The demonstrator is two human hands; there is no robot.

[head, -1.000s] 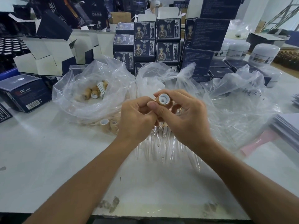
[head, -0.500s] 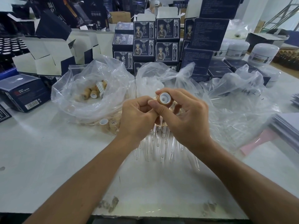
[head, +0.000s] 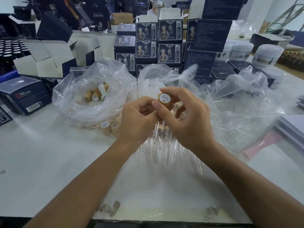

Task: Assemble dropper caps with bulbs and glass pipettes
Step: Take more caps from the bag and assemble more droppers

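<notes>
Two hands work above the white table (head: 49, 162): the left hand (head: 136, 119) and the right hand (head: 189, 122), with one wooden dropper cap (head: 163, 100) held up between them. Behind the hands, on the table, sit three clear plastic bags; the left bag (head: 92, 92) shows about five wooden caps inside, and two more caps (head: 109, 127) lie under its near edge. The glass pipettes (head: 158, 145), fanned out on the table beneath the hands, number well over a dozen, too overlapped to count exactly. Beyond the bags, about eight printed dark-blue boxes (head: 169, 41) stand stacked. To the far right of the table stand at least three white jars (head: 268, 55).
</notes>
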